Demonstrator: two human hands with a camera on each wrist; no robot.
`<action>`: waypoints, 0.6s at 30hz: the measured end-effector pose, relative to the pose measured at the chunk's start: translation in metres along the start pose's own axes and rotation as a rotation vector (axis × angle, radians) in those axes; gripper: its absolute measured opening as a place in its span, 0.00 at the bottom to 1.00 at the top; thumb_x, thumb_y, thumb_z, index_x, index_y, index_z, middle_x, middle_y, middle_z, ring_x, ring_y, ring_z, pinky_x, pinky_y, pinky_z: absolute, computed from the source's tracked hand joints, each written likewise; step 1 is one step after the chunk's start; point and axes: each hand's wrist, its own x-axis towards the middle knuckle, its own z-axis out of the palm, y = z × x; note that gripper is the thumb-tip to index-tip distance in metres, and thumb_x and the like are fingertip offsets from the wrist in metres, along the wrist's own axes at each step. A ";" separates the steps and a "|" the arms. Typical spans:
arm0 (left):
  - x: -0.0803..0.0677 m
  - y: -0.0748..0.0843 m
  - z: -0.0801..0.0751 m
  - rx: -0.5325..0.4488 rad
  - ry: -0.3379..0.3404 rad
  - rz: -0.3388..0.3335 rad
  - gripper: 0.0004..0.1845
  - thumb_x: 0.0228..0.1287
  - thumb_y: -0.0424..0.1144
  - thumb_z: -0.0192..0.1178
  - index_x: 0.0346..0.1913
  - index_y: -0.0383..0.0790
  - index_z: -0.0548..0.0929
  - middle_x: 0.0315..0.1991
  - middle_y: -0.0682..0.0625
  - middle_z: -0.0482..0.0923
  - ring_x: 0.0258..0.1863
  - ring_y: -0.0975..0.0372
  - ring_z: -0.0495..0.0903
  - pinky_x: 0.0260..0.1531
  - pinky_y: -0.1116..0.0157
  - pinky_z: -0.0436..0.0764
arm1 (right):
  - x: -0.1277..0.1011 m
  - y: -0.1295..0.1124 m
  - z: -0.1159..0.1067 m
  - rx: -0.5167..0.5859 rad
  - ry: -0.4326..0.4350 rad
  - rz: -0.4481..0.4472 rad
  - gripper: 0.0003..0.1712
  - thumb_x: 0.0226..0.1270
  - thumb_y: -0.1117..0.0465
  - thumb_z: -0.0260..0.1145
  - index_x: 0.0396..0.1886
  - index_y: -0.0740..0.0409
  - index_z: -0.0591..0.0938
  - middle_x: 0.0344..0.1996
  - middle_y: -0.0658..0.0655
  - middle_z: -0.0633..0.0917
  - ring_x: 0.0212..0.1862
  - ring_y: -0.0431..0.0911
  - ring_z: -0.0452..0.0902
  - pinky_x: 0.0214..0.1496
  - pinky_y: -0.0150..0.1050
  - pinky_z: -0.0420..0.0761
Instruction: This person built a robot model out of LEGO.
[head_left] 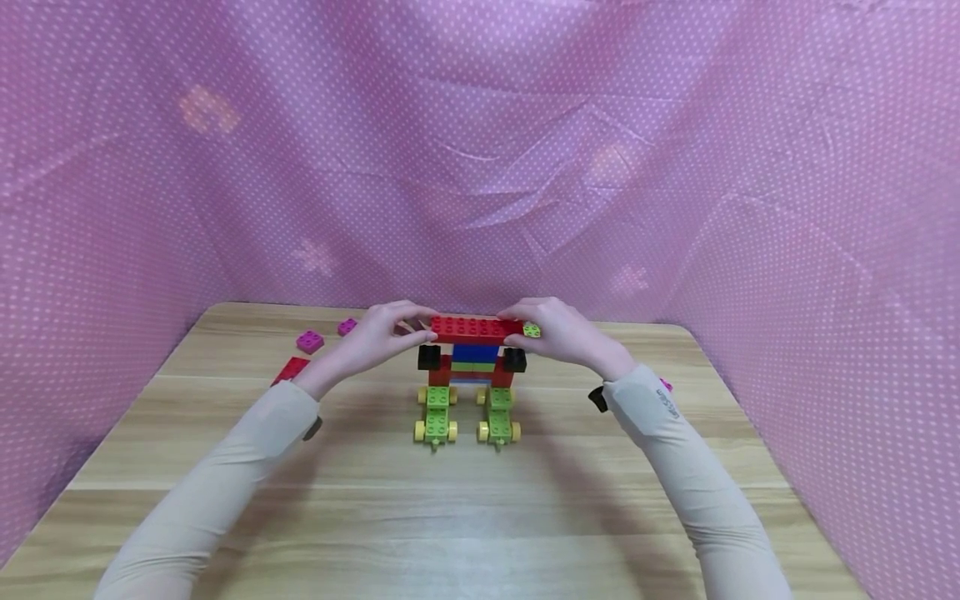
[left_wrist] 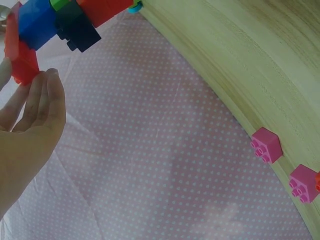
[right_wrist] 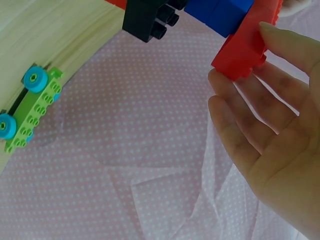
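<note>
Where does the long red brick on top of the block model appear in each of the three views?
Head: the long red brick sits centre frame atop the model, left hand and right hand gripping its ends.
Left wrist: top left corner, by the fingertips.
Right wrist: upper right, against the fingers.
Shared landmark: the blue brick directly under it, also seen at and.

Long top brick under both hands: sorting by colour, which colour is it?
Red; the long studded plastic top brick shows best in the head view.
</note>
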 end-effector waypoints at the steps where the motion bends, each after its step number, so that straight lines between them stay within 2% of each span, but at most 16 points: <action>1: 0.000 0.000 0.000 0.001 0.002 -0.001 0.21 0.68 0.44 0.63 0.61 0.42 0.81 0.52 0.46 0.83 0.48 0.57 0.82 0.53 0.56 0.85 | -0.001 0.001 0.000 0.007 0.003 0.004 0.21 0.67 0.53 0.69 0.57 0.56 0.83 0.50 0.55 0.87 0.50 0.48 0.84 0.56 0.44 0.84; 10: -0.005 0.001 0.000 0.013 0.023 -0.005 0.20 0.69 0.45 0.62 0.61 0.43 0.80 0.51 0.47 0.83 0.47 0.58 0.82 0.51 0.56 0.86 | -0.009 0.009 0.003 0.034 0.041 -0.006 0.22 0.66 0.56 0.70 0.57 0.59 0.83 0.50 0.57 0.88 0.49 0.49 0.85 0.53 0.44 0.85; 18: -0.019 -0.007 -0.013 0.051 0.066 -0.017 0.19 0.69 0.41 0.63 0.59 0.38 0.80 0.50 0.45 0.84 0.47 0.57 0.83 0.50 0.56 0.86 | -0.013 0.013 0.005 0.070 0.073 -0.028 0.21 0.65 0.58 0.70 0.56 0.61 0.83 0.49 0.59 0.88 0.46 0.50 0.85 0.50 0.46 0.86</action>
